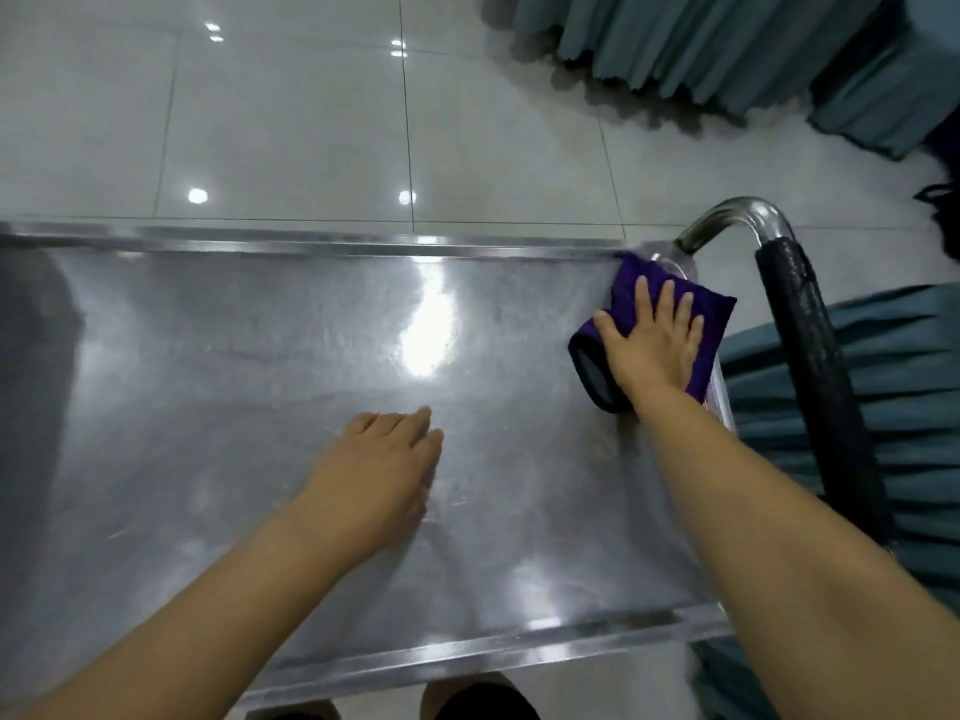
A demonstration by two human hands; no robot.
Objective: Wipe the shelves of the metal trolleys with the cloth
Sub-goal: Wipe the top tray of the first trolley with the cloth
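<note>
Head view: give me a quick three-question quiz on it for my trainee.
1. True or false: the left hand holds the cloth.
2. Where on the shelf is the cloth? A. far right corner. B. near left corner. C. centre.
3. Fill in: the cloth under the right hand is ___ in colour.

Key: 1 false, the right hand presses it flat; 2 A; 3 purple.
</note>
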